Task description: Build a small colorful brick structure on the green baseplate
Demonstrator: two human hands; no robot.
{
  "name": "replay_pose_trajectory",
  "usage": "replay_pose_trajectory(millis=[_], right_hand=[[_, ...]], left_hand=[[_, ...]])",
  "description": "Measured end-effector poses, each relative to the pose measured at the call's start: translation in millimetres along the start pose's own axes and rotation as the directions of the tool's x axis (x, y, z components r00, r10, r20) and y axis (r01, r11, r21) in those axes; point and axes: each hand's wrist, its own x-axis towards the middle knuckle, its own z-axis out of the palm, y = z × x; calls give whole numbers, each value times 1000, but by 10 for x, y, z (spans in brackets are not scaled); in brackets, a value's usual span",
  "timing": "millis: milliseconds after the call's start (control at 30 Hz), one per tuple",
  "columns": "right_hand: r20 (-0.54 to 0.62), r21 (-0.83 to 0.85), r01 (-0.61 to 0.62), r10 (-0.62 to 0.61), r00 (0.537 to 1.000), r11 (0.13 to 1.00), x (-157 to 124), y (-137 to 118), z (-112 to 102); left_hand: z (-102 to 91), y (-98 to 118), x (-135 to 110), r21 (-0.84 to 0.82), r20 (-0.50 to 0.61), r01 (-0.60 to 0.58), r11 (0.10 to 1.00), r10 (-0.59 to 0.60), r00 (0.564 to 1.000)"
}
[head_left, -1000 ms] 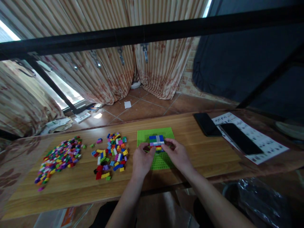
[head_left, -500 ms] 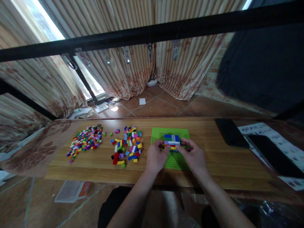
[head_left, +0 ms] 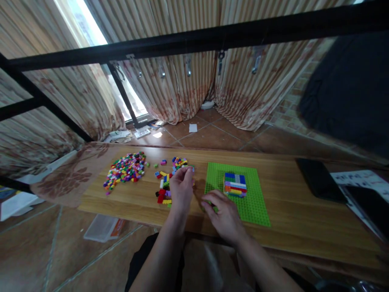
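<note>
My left hand (head_left: 181, 187) is above the loose bricks, its fingers drawn together; whatever they may hold is hidden. Part of the medium brick pile (head_left: 164, 184) is covered by this hand. My right hand (head_left: 224, 213) hovers over the near left edge of the green baseplate (head_left: 255, 207), fingers loosely curled, thumb and index tips slightly apart, nothing visible between them. On the baseplate stands a layered block of bricks (head_left: 235, 184), blue, green and grey on top, with white, red and yellow at its near side. Neither hand touches it.
A heap of small mixed bricks (head_left: 127, 169) lies on the left of the wooden table (head_left: 121, 205). To the right are a black phone-like slab (head_left: 319, 180) and a printed sheet (head_left: 352, 178) under another dark device (head_left: 369, 205). A black bar (head_left: 188, 42) crosses beyond the table.
Both hands have let go of the brick block. My left hand has moved left over the loose bricks; my right hand has drawn back to the baseplate's left edge. The view has shifted left.
</note>
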Motion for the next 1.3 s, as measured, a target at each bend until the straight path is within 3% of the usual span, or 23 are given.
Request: replay_pose_trajectory(millis=[167,333,700,933,1100,1300], right_hand=[[89,-11,16,-15,996,1000,70,-50,209],[112,-34,69,-65,992,997,102,-95,338],[138,-207,120,-93,986,971,151,-46,512],[125,-279,141,-109,986,950,121,-15,575],[103,-160,97,-81,991,982,94,-82,446],[-79,135,-143,154,985,980,120,9,81]], left_hand=[[-215,103,100,-76,-11,52,996,-53,999],[-311,134,112,-97,16,113,989,-112,994],[-254,105,34,-39,90,139,989,-135,987],[-228,71,45,-1,80,131,991,-130,988],[-194,57,33,12,92,132,991,-132,987],[-134,-1,7,94,161,136,986,-150,975]])
